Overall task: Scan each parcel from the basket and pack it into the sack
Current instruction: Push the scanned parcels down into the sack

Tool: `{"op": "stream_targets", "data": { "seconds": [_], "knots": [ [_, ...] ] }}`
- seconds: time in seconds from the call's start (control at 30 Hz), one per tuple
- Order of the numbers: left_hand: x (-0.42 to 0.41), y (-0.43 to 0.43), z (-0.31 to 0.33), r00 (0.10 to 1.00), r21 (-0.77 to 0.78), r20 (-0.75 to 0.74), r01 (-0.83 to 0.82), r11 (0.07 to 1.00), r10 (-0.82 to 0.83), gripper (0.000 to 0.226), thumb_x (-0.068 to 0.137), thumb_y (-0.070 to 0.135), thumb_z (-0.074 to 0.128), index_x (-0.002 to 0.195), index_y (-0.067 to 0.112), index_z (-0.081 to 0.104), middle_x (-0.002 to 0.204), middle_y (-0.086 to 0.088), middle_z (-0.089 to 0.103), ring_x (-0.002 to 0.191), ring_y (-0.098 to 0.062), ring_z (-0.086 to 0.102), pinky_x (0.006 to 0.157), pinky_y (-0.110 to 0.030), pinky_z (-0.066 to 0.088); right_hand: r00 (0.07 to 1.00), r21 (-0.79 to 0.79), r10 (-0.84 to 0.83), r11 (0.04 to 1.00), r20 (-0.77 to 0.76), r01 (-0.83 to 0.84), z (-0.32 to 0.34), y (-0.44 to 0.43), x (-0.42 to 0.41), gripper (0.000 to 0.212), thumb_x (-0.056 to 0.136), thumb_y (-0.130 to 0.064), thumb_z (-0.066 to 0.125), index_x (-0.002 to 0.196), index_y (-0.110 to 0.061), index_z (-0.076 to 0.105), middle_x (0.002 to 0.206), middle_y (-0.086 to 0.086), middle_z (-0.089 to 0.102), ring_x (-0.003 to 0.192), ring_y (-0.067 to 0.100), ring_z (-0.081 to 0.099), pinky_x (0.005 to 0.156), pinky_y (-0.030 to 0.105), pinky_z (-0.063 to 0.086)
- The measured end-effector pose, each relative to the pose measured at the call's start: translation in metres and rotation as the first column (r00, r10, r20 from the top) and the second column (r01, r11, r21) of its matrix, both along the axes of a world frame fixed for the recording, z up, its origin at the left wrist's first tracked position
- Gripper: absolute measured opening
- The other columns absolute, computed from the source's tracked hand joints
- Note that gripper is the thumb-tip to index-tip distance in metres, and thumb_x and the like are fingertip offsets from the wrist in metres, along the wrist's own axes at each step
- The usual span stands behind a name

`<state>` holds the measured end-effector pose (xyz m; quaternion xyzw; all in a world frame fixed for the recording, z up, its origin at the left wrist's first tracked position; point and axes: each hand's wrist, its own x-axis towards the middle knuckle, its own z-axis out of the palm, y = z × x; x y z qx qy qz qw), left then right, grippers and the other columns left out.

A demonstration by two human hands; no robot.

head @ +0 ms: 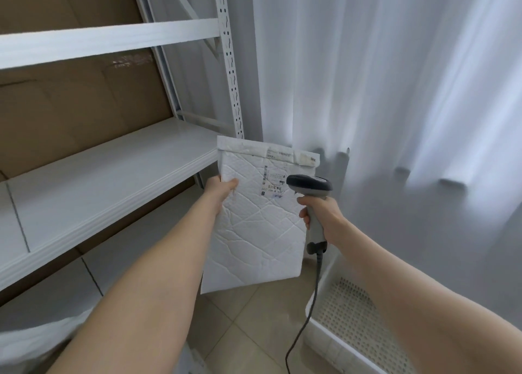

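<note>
My left hand (221, 191) grips the left edge of a white padded mailer parcel (254, 232) and holds it upright in front of me. Its shipping label (272, 183) with barcodes faces me near the top. My right hand (322, 218) grips the handle of a grey barcode scanner (309, 185), whose dark head overlaps the label's right side. The scanner's cable (308, 311) hangs down toward the floor. A white perforated basket (353, 325) stands at the lower right, partly hidden by my right arm. A bit of white sack (36, 342) shows at the lower left.
A white metal shelf rack (113, 170) with cardboard boxes (70, 113) behind it fills the left side. White curtains (395, 91) hang behind the parcel and to the right. Beige floor tiles (248, 331) lie between the sack and the basket.
</note>
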<state>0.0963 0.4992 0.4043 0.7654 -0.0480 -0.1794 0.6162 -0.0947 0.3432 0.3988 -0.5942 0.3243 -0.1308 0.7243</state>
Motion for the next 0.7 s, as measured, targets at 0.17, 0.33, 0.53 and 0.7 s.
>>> {"op": "stream_targets", "data": {
  "seconds": [0.17, 0.33, 0.53, 0.7],
  "knots": [
    [-0.028, 0.015, 0.003, 0.988, 0.019, 0.038, -0.151, 0.988, 0.15, 0.028, 0.088, 0.008, 0.065, 0.113, -0.003, 0.062, 0.11, -0.019, 0.065, 0.088, -0.022, 0.059, 0.081, -0.033, 0.048, 0.997, 0.042, 0.077, 0.996, -0.018, -0.076, 0.006, 0.013, -0.015, 0.003, 0.088, -0.005, 0.062, 0.088, -0.003, 0.061, 0.057, 0.011, 0.055, 0.041, 0.016, 0.041, 0.044, 0.022, 0.036],
    [-0.061, 0.027, 0.007, 0.974, -0.001, 0.038, -0.221, 0.975, 0.221, 0.029, 0.089, 0.008, 0.064, 0.116, -0.002, 0.061, 0.101, -0.011, 0.062, 0.088, -0.022, 0.058, 0.076, -0.031, 0.046, 0.993, 0.09, 0.109, 0.99, -0.035, -0.105, 0.008, 0.025, -0.043, 0.006, 0.088, -0.003, 0.058, 0.082, -0.003, 0.059, 0.058, 0.011, 0.051, 0.043, 0.016, 0.039, 0.044, 0.021, 0.032],
    [-0.098, 0.047, 0.016, 0.958, -0.01, 0.061, -0.281, 0.96, 0.281, 0.029, 0.089, 0.01, 0.063, 0.116, -0.001, 0.061, 0.096, -0.008, 0.06, 0.065, -0.013, 0.055, 0.064, -0.025, 0.045, 0.99, 0.112, 0.143, 0.984, -0.015, -0.14, 0.013, 0.036, -0.068, 0.005, 0.086, -0.003, 0.058, 0.081, -0.004, 0.059, 0.056, 0.01, 0.05, 0.04, 0.015, 0.038, 0.042, 0.018, 0.032],
    [-0.124, 0.069, 0.025, 0.941, -0.015, 0.06, -0.332, 0.943, 0.332, 0.03, 0.09, 0.011, 0.063, 0.118, 0.001, 0.06, 0.105, -0.012, 0.063, 0.077, -0.021, 0.058, 0.075, -0.029, 0.045, 0.983, 0.099, 0.183, 0.978, -0.005, -0.182, 0.014, 0.05, -0.082, 0.008, 0.087, -0.004, 0.058, 0.079, -0.004, 0.059, 0.056, 0.009, 0.051, 0.038, 0.014, 0.04, 0.042, 0.018, 0.034]
  ]
}}
